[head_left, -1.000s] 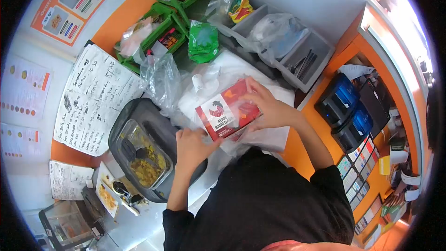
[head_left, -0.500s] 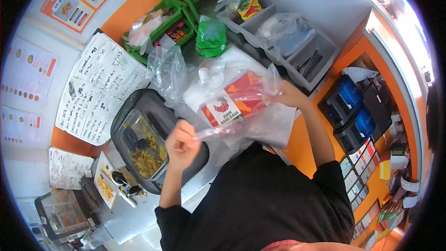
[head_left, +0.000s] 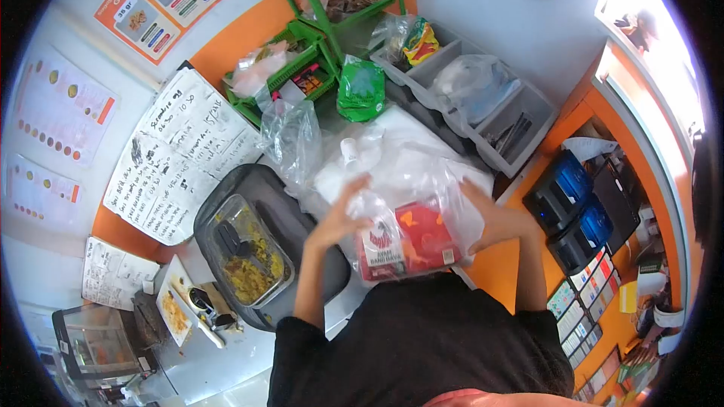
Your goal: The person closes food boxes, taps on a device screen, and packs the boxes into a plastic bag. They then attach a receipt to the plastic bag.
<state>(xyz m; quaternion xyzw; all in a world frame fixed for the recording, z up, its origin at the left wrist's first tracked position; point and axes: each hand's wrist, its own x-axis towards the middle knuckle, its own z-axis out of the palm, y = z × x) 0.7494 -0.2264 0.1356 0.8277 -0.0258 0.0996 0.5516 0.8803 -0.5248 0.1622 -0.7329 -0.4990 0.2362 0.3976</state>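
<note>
A red box [head_left: 426,235] with a white label lies inside a clear plastic bag [head_left: 411,173], close to the front of my black shirt. At the bag's left side is my left hand [head_left: 341,218], its fingers apart. My right hand [head_left: 492,218] is at the bag's right side, partly behind the clear film, so its grip on the plastic is hard to make out. Beyond the bag lies a stack of white plastic [head_left: 392,132] with a small white roll [head_left: 348,149] near it.
To the left, a clear container [head_left: 253,260] of yellow food sits on a black lid [head_left: 215,215]. Green racks [head_left: 351,7], a green pouch [head_left: 361,90] and a grey divided bin [head_left: 528,143] stand behind. Blue-screened devices [head_left: 573,181] are at the right.
The bagged box has moved nearer my body and now sits more level. My left hand has moved up along the bag's left side, and its fingers have spread. The camera view has shifted.
</note>
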